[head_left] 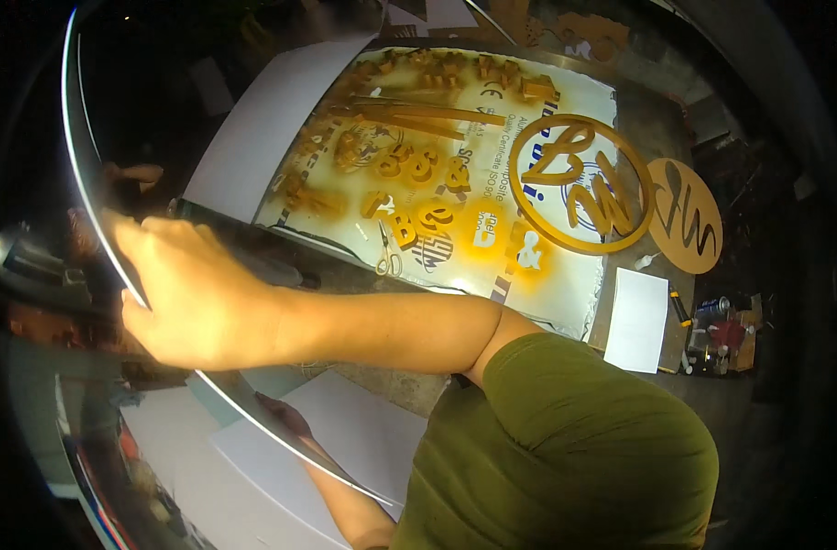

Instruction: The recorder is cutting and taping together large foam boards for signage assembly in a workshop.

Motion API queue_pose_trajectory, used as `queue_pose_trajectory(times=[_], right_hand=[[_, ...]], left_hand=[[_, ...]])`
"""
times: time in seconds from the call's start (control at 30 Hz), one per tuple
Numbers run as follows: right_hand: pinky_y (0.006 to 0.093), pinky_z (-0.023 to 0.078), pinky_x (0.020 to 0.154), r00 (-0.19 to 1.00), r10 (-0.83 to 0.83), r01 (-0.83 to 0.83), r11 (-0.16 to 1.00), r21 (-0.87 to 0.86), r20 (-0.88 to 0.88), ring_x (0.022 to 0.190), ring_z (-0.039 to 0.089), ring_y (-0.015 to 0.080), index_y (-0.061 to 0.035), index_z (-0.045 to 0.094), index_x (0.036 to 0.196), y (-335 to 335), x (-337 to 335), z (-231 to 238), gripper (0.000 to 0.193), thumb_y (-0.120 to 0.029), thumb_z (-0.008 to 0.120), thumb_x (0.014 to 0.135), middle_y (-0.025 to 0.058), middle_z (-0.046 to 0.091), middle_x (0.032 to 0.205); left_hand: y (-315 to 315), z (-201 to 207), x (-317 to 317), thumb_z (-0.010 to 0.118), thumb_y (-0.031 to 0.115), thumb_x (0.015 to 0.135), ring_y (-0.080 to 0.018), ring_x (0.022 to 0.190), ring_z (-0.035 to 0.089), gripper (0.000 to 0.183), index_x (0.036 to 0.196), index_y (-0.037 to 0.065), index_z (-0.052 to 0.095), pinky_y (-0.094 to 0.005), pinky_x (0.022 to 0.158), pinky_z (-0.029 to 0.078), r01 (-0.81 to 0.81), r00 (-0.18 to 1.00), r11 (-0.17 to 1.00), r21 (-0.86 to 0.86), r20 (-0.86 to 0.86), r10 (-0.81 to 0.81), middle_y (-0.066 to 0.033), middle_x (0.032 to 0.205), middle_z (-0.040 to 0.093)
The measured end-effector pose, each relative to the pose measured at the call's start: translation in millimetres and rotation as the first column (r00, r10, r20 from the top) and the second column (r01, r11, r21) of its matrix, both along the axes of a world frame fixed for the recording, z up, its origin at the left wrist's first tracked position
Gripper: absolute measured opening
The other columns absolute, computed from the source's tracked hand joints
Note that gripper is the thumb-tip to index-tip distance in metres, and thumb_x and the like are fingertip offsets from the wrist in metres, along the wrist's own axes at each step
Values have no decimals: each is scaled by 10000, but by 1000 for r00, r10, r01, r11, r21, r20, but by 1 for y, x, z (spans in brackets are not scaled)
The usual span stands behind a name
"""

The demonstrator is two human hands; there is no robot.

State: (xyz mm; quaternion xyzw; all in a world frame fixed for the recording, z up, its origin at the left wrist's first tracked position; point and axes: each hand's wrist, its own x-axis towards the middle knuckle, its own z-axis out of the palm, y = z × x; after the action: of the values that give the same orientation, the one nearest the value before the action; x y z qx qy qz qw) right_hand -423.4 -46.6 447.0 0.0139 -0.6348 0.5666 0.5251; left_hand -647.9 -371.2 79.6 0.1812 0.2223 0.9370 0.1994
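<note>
The right hand (198, 293) lies flat on a large round mirror-like sheet (61, 385), fingers (139, 240) curled over its thin edge. The left hand (285, 414) props it from beneath, fingers hidden. Past the fingers, gold-sprayed cut-out letters (409, 174) lie on the counter (547, 293). The thin edge could cut, or the sheet slide loose.

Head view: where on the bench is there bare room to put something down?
Bare patches: the white sheet left of the sprayed board, and the small white sheet at the board's right corner. The board is crowded with gold letters, scissors and a ring logo. Cans clutter the far right.
</note>
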Motion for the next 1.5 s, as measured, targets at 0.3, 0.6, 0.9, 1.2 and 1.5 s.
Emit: queue_pose_trajectory(times=[0.3,0.6,0.9,1.2,1.5], right_hand=[[504,470,909,933,273,-325,919,222,234,953,574,501,217,269,1375,-111,29,18,706,-23,549,773,409,489,1161],[599,386,1025,866,466,-500,798,338,181,1277,308,621,196,134,1419,-211,32,27,799,28,508,733,448,97,1466],[603,386,1024,829,550,-526,712,465,95,1220,340,682,265,90,1379,-282,23,61,905,60,598,659,547,161,1363],[571,371,1055,832,524,-546,710,446,183,1262,355,626,266,122,1380,-332,19,67,1003,-61,724,647,524,175,1384],[587,358,1052,835,487,-549,714,435,255,1316,284,613,247,144,1397,-373,22,54,1004,-101,711,645,488,118,1440]], left_hand=[[-147,-77,44,361,188,1027,-354,1247,519,421,1391,-14,426,-461,953,511,18,908,921,390,378,-178,-222,1412,467],[-291,-91,180,356,200,1027,-353,1256,509,429,1396,-10,414,-462,963,500,-332,909,855,400,376,177,-219,1422,456],[-395,-119,549,350,212,1028,-353,1265,499,437,1402,-6,403,-463,973,489,-845,512,360,396,406,757,-215,1432,444],[-325,-138,752,344,225,1028,-352,1274,489,445,1408,-2,392,-464,983,478,-966,207,85,242,538,817,-212,1442,432],[-331,-150,726,339,237,1029,-352,1283,478,453,1414,2,381,-465,993,467,-971,238,186,149,630,739,-208,1452,420]])
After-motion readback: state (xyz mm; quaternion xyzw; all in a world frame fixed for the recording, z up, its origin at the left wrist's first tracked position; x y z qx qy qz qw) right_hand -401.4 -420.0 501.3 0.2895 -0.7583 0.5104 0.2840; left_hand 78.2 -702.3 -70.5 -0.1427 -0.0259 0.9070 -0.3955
